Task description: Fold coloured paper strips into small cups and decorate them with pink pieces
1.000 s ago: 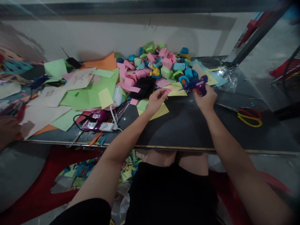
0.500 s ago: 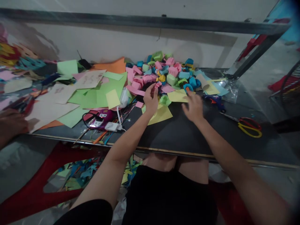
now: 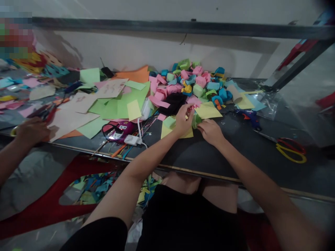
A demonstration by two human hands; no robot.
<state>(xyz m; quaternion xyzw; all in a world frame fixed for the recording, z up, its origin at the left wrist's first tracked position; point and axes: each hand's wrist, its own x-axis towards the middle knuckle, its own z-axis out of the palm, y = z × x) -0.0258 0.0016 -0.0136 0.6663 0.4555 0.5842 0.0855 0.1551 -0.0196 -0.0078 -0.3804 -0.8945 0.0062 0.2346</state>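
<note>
- head view: the left hand [image 3: 183, 120] pinched a small pink paper piece [image 3: 194, 105] at its fingertips, above the yellow sheets [image 3: 208, 111]; the exact grip was partly hidden by the fingers, so a light hold could let this piece slip or turn
- the right hand [image 3: 212, 132] had thumb and fingers brought together on a green paper piece [image 3: 196, 121], just beside the left hand; thin paper like this could crush or crease if the pinch was too strong
- because both hands were so near each other, one piece could knock against the other and bend it, or push it out of the fingers
- behind them was the pile of folded paper pieces [image 3: 200, 82]; a piece dropped there could be hard to find, especially the pink one among other pink ones
- on the dark table [image 3: 222, 150], to the right, the glue gun [image 3: 253, 120] lay on its side; if it was hot, which could not be told, its nozzle could burn a finger or mark near paper
- the scissors [image 3: 267, 137] lay with the tip near the glue gun, so a careless reach could meet the blade
- to the left, near the table edge, the white adapter [image 3: 133, 140] had a loose cable, and a forearm could catch on it
</note>
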